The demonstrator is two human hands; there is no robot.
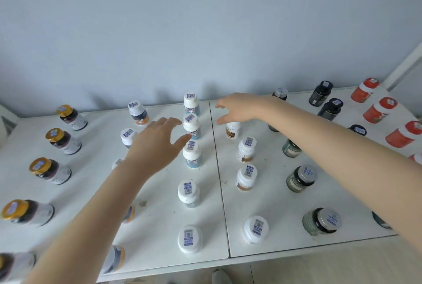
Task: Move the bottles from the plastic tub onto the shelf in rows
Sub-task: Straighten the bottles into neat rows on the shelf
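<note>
Bottles stand in rows running away from me on the white shelf (159,226). My left hand (155,144) hovers with loose fingers, holding nothing, just left of the white-capped blue-label row (192,126). My right hand (237,106) reaches to the back over a white bottle with a brown label (233,129), fingers curved and apart, gripping nothing. Gold-capped bottles (62,141) line the left side, grey-lidded green jars (301,178) the right. My forearms hide some bottles. The plastic tub is out of view.
Black bottles (330,109) and red bottles with white bands (379,110) fill the far right. A seam (219,181) splits the shelf into two panels. A pale wall rises behind it. The shelf's front edge (296,253) lies near me, with floor below.
</note>
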